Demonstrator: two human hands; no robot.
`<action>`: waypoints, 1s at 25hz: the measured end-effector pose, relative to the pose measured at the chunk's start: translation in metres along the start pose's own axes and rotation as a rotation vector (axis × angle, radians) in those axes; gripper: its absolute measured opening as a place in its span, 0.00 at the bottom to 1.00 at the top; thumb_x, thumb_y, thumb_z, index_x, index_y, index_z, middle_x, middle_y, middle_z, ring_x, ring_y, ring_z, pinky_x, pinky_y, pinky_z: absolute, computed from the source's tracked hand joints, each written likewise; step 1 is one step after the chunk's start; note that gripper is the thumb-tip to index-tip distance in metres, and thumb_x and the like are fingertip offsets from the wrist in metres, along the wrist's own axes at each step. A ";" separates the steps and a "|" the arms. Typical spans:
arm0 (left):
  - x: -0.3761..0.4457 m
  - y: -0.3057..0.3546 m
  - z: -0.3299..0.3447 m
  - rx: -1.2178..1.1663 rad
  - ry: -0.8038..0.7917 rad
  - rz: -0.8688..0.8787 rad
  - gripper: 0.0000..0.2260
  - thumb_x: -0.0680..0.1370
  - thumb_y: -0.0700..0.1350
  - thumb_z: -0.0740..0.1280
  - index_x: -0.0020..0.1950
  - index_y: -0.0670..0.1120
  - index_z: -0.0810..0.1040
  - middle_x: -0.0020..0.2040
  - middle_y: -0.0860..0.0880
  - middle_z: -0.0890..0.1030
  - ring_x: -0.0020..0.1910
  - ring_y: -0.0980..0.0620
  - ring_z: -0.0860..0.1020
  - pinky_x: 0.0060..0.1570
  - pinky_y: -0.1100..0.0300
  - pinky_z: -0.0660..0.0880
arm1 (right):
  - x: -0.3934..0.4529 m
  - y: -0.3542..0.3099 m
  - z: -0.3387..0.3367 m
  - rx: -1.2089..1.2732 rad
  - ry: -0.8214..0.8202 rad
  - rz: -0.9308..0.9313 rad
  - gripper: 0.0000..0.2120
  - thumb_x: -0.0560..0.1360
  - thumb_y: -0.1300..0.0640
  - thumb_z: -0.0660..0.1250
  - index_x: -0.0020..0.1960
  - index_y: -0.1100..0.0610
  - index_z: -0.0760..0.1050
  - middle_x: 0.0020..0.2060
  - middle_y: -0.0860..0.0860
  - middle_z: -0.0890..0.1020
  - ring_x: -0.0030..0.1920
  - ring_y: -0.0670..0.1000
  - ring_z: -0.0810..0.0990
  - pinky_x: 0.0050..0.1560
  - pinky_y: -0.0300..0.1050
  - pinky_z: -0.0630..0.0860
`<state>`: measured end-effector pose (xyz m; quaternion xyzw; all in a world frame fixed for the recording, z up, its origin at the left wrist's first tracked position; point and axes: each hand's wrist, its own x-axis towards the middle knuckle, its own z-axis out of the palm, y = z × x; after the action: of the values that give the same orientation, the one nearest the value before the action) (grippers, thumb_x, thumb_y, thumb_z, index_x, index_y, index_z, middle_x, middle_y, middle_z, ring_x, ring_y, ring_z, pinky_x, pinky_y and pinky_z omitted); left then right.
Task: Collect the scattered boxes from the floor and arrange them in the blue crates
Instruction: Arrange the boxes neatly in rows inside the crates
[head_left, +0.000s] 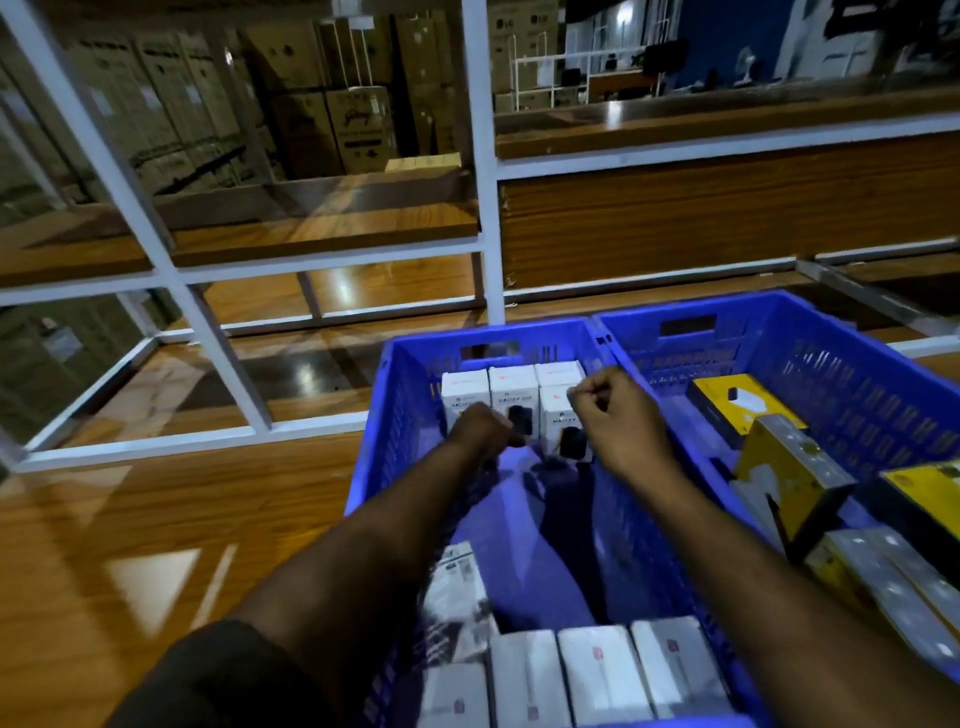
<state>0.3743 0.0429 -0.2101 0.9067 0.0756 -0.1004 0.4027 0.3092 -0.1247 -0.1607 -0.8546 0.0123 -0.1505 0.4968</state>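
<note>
A row of small white cardboard boxes (514, 397) with dark product pictures stands upright against the far wall of the nearer blue perforated plastic crate (395, 405), and more white boxes of the same kind (602, 670) lie packed side by side at its near end, with bare blue floor between the two groups. The left hand (480, 428) reaches down to the front of the far row with its fingers curled, touching or pinching a box there; the exact hold is hidden behind the knuckles. The right hand (615, 410) hovers just above the rightmost box of that row, its fingers curled into a loose fist with nothing visibly held. Touching the first crate on its right side stands a second blue plastic crate (831, 358), which holds yellow-and-grey cardboard boxes (779, 457) lying tilted and jumbled along its right half. Both crates rest on a glossy wood-patterned floor (130, 530) that shows bright reflections of ceiling lights. Just behind the crates rises a white-painted metal shelving frame (483, 208) with brown wooden shelf boards (322, 228). Beyond the frame, well apart, tall stacks of large brown cardboard cartons (322, 104) fill the dim warehouse room, and at upper right a blue wall (727, 36) and a small white desk fan (745, 65) show in the distance.
</note>
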 end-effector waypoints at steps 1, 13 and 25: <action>-0.007 -0.006 -0.013 -0.023 -0.016 -0.030 0.04 0.77 0.40 0.71 0.51 0.42 0.81 0.45 0.43 0.83 0.42 0.49 0.82 0.39 0.65 0.73 | -0.006 -0.003 0.004 -0.021 -0.108 -0.008 0.07 0.76 0.54 0.68 0.40 0.52 0.73 0.35 0.48 0.79 0.40 0.52 0.78 0.41 0.46 0.71; -0.068 -0.049 -0.051 -0.346 0.306 0.145 0.13 0.74 0.33 0.72 0.41 0.50 0.74 0.33 0.51 0.77 0.35 0.50 0.76 0.40 0.59 0.73 | -0.068 -0.036 0.090 -0.752 -1.126 -0.160 0.32 0.74 0.41 0.70 0.67 0.63 0.72 0.64 0.57 0.76 0.59 0.56 0.75 0.55 0.43 0.72; -0.077 -0.043 -0.048 -0.392 0.341 0.165 0.10 0.76 0.30 0.64 0.42 0.45 0.75 0.31 0.52 0.75 0.27 0.59 0.71 0.27 0.70 0.66 | -0.075 -0.019 0.080 -0.227 -1.086 0.097 0.33 0.67 0.55 0.80 0.64 0.54 0.65 0.53 0.51 0.75 0.49 0.51 0.76 0.52 0.49 0.78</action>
<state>0.2963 0.1028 -0.1911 0.8182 0.0863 0.1036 0.5589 0.2564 -0.0350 -0.2001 -0.8559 -0.1901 0.3371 0.3431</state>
